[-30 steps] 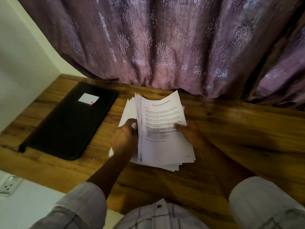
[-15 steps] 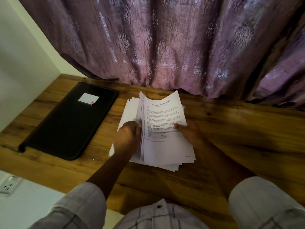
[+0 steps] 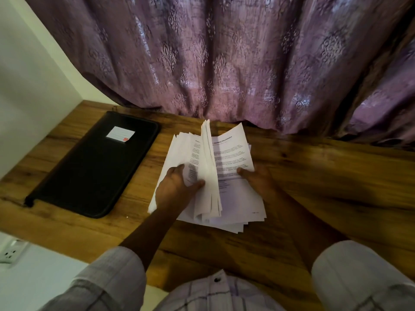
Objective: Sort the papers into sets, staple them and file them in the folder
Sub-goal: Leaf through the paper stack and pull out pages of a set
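Note:
A thick stack of printed white papers (image 3: 233,158) is held above the wooden table. My left hand (image 3: 177,189) reaches into the stack from the left, thumb on a lower page, with several sheets (image 3: 208,176) standing on edge against its fingers. My right hand (image 3: 258,178) grips the right edge of the stack, thumb on the top printed page. A closed black zip folder (image 3: 89,171) with a white label lies flat on the table to the left, apart from both hands. No stapler is in view.
The wooden table (image 3: 325,187) runs left to right. A purple patterned curtain (image 3: 224,63) hangs behind it, reaching the tabletop. A white wall (image 3: 27,75) bounds the left side, with a wall socket (image 3: 11,252) below the table's front edge.
My left hand has pushed further into the stack and several sheets have lifted onto their edge, uncovering a printed page underneath. My right hand has kept its hold.

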